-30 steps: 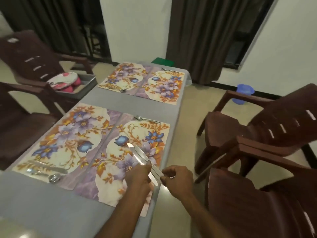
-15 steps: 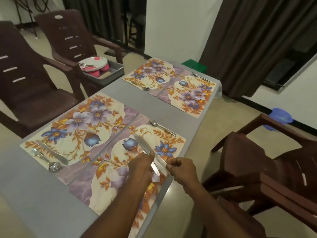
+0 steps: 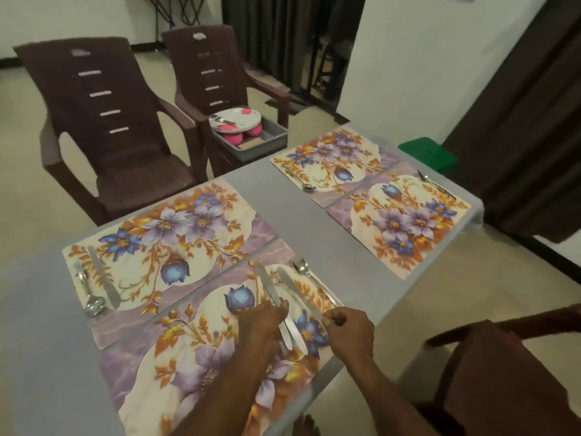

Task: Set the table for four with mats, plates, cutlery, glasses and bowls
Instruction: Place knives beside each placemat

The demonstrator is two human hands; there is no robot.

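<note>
Grey counter (image 3: 283, 199): long, cloth-covered, carries 4 floral placemats in purple, orange and cream.
Near-right mat (image 3: 201, 350): under both hands; a steel spoon (image 3: 301, 269) lies along its right edge, bowl pointing away.
Left hand (image 3: 261, 322): fingers curled, thumb pressed on a flat steel table knife (image 3: 267, 284); hand grips it near the middle, blade pointing away over the mat, handle end showing below the hand.
Right hand (image 3: 349, 328): fingers curled, pinching a 2nd steel table knife (image 3: 290, 289) near its middle; blade runs just beside the 1st knife, roughly parallel. Lower ends of the 2 knives lie close together; touching or not, cannot tell.
Near-left mat (image 3: 163, 243): steel knife (image 3: 102, 275) and steel spoon (image 3: 89, 297) side by side at its left end.
Far-left mat (image 3: 330, 158): 1 steel spoon (image 3: 298, 180) at its near-left edge.
Far-right mat (image 3: 399, 221): 1 piece of steel cutlery (image 3: 435, 184) along its far-right edge; type unclear.
Brown plastic armchairs: 1 (image 3: 103, 121) beside the counter at left, another (image 3: 217, 77) beyond it.
Grey tray (image 3: 267, 140): sits on the farther chair, holds pink bowls (image 3: 232, 135) under a pale round plate (image 3: 235, 119).
Green box (image 3: 427, 152): past the counter's far end.
</note>
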